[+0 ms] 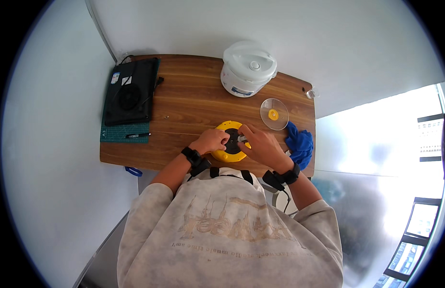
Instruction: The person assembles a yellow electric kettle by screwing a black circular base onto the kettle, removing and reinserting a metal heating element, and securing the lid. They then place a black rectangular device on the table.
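A round yellow device with a black centre [227, 127] lies on the wooden table [184, 103] near its front edge. My left hand [212, 140] rests on the device's left side, fingers curled against the black centre. My right hand [260, 144] covers its right side and pinches a small pale part [242, 138] over the middle. Both wrists wear black bands. What the small part is cannot be made out.
A clear round lid with a yellow hub [274, 114] lies right of the device, a blue cloth [299, 144] beside it. A white rice cooker [247, 68] stands at the back. At the left are a black flat appliance [131, 91] on a green mat and a pen [138, 136].
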A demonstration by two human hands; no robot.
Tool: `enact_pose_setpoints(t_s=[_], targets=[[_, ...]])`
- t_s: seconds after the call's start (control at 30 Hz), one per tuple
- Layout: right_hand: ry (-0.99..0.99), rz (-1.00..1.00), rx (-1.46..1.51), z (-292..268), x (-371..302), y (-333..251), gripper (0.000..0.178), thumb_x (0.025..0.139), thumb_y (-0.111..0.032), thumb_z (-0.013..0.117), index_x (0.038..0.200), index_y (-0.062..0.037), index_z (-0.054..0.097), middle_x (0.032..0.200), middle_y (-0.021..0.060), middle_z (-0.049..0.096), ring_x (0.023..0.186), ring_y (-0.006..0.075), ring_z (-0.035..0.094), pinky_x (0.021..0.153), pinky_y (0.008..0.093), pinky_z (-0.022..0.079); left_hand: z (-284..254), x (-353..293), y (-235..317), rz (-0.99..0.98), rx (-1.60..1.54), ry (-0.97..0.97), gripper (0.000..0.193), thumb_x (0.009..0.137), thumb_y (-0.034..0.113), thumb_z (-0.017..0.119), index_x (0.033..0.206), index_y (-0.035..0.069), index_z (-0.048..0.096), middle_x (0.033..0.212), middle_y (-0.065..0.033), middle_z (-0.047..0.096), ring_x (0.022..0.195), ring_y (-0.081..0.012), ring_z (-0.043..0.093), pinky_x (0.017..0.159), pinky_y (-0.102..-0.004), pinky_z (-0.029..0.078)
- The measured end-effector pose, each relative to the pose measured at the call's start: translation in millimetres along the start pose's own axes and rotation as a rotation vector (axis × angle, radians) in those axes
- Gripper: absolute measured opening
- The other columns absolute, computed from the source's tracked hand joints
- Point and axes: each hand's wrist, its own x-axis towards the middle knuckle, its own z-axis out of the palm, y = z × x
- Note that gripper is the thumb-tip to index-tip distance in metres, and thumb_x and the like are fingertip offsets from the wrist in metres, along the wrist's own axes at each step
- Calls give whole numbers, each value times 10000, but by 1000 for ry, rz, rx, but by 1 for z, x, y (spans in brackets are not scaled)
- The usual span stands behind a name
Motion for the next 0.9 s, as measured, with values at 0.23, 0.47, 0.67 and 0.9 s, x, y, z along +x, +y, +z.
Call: enact_pose_setpoints(t_s=[0.23, 0.47, 0.67, 0.9], targets=[[-26, 142, -313, 5, 5, 5, 305, 930, -280, 648, 1095, -53, 529, 864, 116, 667, 714, 337, 675, 566, 426, 526, 0, 1, 1, -9, 31, 0, 276, 709, 187, 818, 743, 105, 556, 773, -72, 605, 773, -292, 623, 644, -424, 477], [69, -97, -6, 10, 2, 9, 294, 910, -247, 659, 1091, -64, 517, 929, 161, 601, 850, 330, 678, 626, 423, 540, 2, 2, -2, -10, 35, 7, 265, 695, 191, 816, 738, 113, 567, 778, -72, 619, 781, -294, 635, 640, -426, 490], [-79, 145, -283, -4, 8, -7, 328, 931, -298, 652, 1123, -63, 528, 937, 152, 609, 848, 316, 685, 634, 422, 546, -1, 0, 3, -36, 37, 6, 253, 711, 187, 818, 748, 116, 579, 782, -68, 624, 785, -288, 638, 649, -417, 490], [67, -5, -19, 5, 0, 10, 316, 890, -217, 693, 1102, -60, 518, 1015, 147, 599, 918, 321, 672, 692, 433, 555, -4, 0, 7, -47, 34, -35, 301, 744, 192, 829, 747, 101, 542, 782, -75, 596, 769, -281, 601, 653, -412, 457]])
